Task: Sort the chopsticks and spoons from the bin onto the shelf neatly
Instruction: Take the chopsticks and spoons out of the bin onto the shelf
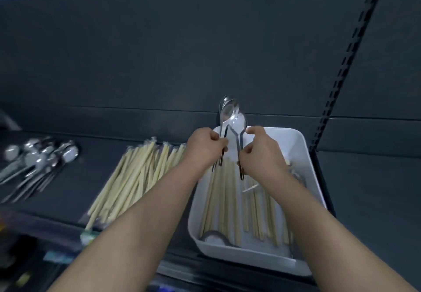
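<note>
Shop, dark display shelf (91, 155), slotted upright post (352, 50), plain back panels (182, 41)

no text, label or number can be read anywhere.

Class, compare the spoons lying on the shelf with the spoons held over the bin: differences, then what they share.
The shelf spoons lie flat in a pile; the held spoons stand upright, bowls up, above the bin. The shelf spoons are untouched; the held spoons are gripped by their handles, some in the left hand, one in the right hand. The shelf spoons are many, the held spoons few. Both are shiny metal.
</note>
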Motion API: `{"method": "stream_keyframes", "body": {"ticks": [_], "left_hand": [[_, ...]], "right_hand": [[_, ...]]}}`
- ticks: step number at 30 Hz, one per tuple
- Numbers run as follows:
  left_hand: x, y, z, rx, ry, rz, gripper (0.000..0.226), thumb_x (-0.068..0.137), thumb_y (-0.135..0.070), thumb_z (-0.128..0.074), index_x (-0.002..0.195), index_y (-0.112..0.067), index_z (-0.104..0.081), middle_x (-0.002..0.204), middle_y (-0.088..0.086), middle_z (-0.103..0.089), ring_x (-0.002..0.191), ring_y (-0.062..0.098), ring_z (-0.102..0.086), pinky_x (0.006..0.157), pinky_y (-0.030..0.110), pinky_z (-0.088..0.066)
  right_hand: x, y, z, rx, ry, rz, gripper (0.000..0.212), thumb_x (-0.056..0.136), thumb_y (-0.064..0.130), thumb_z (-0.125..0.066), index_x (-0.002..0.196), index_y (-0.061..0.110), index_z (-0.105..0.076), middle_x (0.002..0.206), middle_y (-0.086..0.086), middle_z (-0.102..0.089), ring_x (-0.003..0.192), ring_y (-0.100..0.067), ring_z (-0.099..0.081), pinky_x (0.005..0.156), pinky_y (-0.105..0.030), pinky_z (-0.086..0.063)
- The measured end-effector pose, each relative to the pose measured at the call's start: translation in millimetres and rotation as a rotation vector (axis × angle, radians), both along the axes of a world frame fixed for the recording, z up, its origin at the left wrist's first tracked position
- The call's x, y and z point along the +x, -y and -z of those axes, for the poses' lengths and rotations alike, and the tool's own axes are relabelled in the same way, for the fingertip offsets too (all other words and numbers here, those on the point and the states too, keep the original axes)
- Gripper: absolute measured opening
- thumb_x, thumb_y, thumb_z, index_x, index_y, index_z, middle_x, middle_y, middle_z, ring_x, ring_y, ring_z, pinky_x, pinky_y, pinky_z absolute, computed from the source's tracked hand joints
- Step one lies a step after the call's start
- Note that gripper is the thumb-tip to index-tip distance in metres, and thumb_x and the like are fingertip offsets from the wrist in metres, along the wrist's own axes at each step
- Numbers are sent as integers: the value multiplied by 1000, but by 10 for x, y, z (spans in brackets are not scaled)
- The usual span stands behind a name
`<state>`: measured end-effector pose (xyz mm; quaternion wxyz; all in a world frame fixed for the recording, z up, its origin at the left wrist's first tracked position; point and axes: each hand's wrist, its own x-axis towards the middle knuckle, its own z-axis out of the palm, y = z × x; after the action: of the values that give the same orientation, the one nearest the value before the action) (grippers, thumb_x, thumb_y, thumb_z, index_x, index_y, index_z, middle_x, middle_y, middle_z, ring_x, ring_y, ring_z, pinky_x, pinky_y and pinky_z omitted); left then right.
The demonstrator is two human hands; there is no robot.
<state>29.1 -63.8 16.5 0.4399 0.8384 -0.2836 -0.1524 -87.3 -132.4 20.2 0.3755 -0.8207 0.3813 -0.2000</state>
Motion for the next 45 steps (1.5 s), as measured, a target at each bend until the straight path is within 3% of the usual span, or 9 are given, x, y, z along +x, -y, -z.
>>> {"method": "stream_keyframes", "body": {"ticks": [9, 13, 18, 22, 25, 28, 35, 40, 45], "left_hand": [[941, -1490, 186, -83, -121, -362, 47, 82, -15, -70, 43, -18, -43, 57, 12, -60, 50, 20, -51, 55, 32, -40], [1477, -2243, 435, -3, -146, -446, 45, 81, -15, -70, 42, -13, -48, 52, 15, -58, 46, 20, -45, 55, 32, -40], [2352, -3144, 678, 79, -214, -484, 47, 83, -18, -70, 38, -15, -56, 68, 15, -72, 60, 25, -62, 73, 45, -57], [3074, -3662, 720, 163, -205, -469, 40, 84, -18, -68, 46, -13, -57, 68, 13, -71, 62, 27, -62, 66, 37, -53], [3413, -3885, 748, 273, -199, -400, 28, 85, -20, -67, 61, -7, -60, 55, 7, -52, 53, 22, -48, 57, 29, -39], [3651, -3976, 814, 343, -175, -358, 42, 88, -22, -66, 52, -11, -47, 48, 4, -41, 48, 22, -44, 59, 28, -38], [3849, -3995, 924, 455, 175, -239, 27, 90, -27, -65, 108, -10, -54, 100, 8, -66, 93, 28, -63, 70, 35, -47], [3955, -3917, 895, 493, 278, -199, 23, 90, -27, -63, 108, -15, -56, 111, 4, -61, 96, 25, -61, 70, 34, -46], [3914, -3714, 760, 390, 379, -155, 24, 90, -25, -61, 112, -16, -61, 117, 5, -61, 102, 27, -61, 79, 37, -51]], "right_hand": [[1061, -1074, -37, -69, -41, -331, 33, 87, 9, -49, 119, 15, -51, 97, -7, -65, 89, -25, -61, 74, -36, -52], [1690, -1667, 137, -35, -131, -414, 47, 83, 1, -48, 128, 15, -49, 110, -9, -63, 99, -25, -60, 74, -30, -50], [2503, -2392, 388, -10, -222, -406, 46, 83, 1, -51, 127, 13, -51, 113, -9, -63, 104, -27, -60, 72, -24, -42], [3158, -2898, 517, 10, -269, -389, 45, 83, 2, -50, 127, 15, -50, 111, -9, -63, 101, -26, -60, 72, -25, -42], [3568, -3158, 588, 19, -287, -374, 45, 81, -1, -50, 123, 14, -54, 109, -10, -64, 99, -25, -61, 73, -27, -48], [3896, -3319, 683, 5, -326, -346, 41, 81, -2, -46, 116, 14, -57, 104, -10, -65, 95, -26, -62, 73, -30, -51], [4217, -3514, 934, -255, -471, -393, 32, 88, 13, -52, 117, 19, -63, 123, -5, -51, 115, -26, -45, 80, -34, -44], [4287, -3487, 902, -313, -512, -455, 40, 90, 27, -55, 129, 23, -54, 136, -2, -43, 125, -24, -37, 94, -39, -42], [4008, -3235, 753, -397, -495, -419, 35, 91, 25, -51, 125, 26, -57, 127, -2, -51, 119, -24, -45, 89, -35, -44]]}}
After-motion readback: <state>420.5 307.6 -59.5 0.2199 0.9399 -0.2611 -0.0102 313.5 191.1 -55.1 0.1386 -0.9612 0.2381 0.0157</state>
